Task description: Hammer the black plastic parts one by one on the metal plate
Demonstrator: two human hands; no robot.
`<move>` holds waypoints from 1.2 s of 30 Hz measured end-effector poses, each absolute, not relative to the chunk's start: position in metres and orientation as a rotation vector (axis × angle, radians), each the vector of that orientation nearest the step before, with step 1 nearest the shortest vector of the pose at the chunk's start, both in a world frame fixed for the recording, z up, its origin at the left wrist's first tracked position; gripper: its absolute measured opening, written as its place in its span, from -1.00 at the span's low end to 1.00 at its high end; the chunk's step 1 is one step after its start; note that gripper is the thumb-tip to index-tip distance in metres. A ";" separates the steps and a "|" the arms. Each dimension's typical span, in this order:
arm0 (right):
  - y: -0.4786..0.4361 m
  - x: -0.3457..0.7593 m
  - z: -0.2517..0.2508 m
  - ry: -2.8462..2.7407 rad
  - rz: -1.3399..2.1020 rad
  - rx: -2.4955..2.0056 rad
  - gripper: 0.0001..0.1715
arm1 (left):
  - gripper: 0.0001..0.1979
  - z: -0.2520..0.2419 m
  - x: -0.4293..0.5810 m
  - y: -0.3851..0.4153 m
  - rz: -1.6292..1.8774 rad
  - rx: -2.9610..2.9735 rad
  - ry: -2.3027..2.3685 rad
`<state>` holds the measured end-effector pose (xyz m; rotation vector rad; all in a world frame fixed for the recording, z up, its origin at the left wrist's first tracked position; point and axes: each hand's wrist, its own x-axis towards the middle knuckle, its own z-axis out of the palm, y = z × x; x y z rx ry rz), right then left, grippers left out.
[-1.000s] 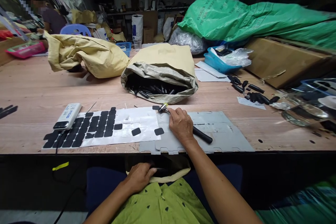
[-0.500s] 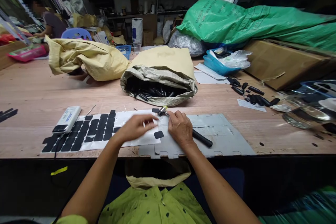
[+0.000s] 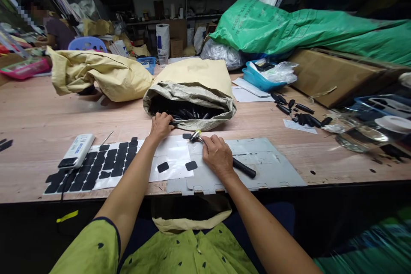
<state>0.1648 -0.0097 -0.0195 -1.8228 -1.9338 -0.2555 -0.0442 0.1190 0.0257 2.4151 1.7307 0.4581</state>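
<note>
My left hand [image 3: 161, 126] is at the left of the mouth of a cream woven sack [image 3: 195, 70]. Its fingers are curled down on a black elongated piece [image 3: 174, 123] at the sack's lip; the fingertips are partly hidden. More shiny black pieces [image 3: 192, 112] fill the sack. In my right hand [image 3: 218, 156] is a small hammer [image 3: 244, 167], its black handle pointing to the lower right and its metal head, with a yellow end, to the upper left. Below both hands lie a white sheet [image 3: 175, 150] with black rounded-square pads [image 3: 191, 165] and a grey board [image 3: 269, 162].
A white electronic device [image 3: 77, 150] rests on the sheet's left part. Another cream sack [image 3: 105, 75] lies behind it. To the right are loose black pieces [image 3: 306, 120], a blue basin [image 3: 261, 79], a cardboard box [image 3: 327, 75] and a clear container [image 3: 369, 132]. A person [image 3: 58, 32] sits far left.
My left hand has moved forward from above the white sheet to the sack's mouth and closed on a black piece. A pad near the sheet's front is uncovered. My right hand keeps the hammer.
</note>
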 end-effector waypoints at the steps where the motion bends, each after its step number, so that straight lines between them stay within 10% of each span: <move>1: -0.010 0.165 -0.019 -1.937 -0.255 -1.825 -0.65 | -0.88 0.029 -0.046 0.112 0.491 2.374 1.708; 28: -0.012 0.166 -0.014 -1.938 -0.209 -1.804 -0.63 | -0.86 0.007 -0.072 -0.004 0.670 2.001 1.389; 36: -0.042 0.142 0.013 -1.760 0.265 -1.498 -0.64 | -0.85 0.005 -0.070 -0.002 0.671 1.985 1.420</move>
